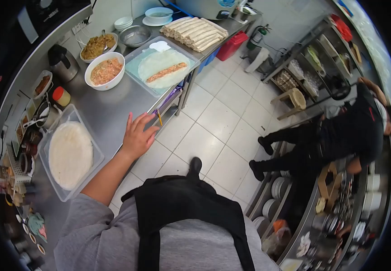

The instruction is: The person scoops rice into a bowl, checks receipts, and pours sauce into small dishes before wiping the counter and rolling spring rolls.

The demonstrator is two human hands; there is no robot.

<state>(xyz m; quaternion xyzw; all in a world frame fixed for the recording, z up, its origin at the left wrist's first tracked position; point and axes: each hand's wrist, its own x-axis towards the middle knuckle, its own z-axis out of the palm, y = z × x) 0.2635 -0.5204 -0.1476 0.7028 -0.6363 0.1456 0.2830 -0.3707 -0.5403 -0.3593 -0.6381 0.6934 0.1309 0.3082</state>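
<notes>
My left hand [139,134] is raised over the front edge of the steel counter, its fingers apart and nothing in them. Just beyond the fingertips is a thin yellow strip [160,118]. Past it, a clear tray [133,67] bears a round white wrapper [152,63] with a line of orange filling [166,72] across it. Beside that tray stands a white bowl of pinkish-orange filling [106,72]. Nearer to me, a stack of round white wrappers [71,155] lies in another clear tray [97,158]. My right hand is out of the frame.
Many pale rolls [194,32] are piled at the counter's far end, near a metal bowl [135,35] and a bowl of yellowish food [98,46]. Another person [340,131] in dark clothes bends by the shelves at right. A plastic stool [295,99] stands on the tiled floor.
</notes>
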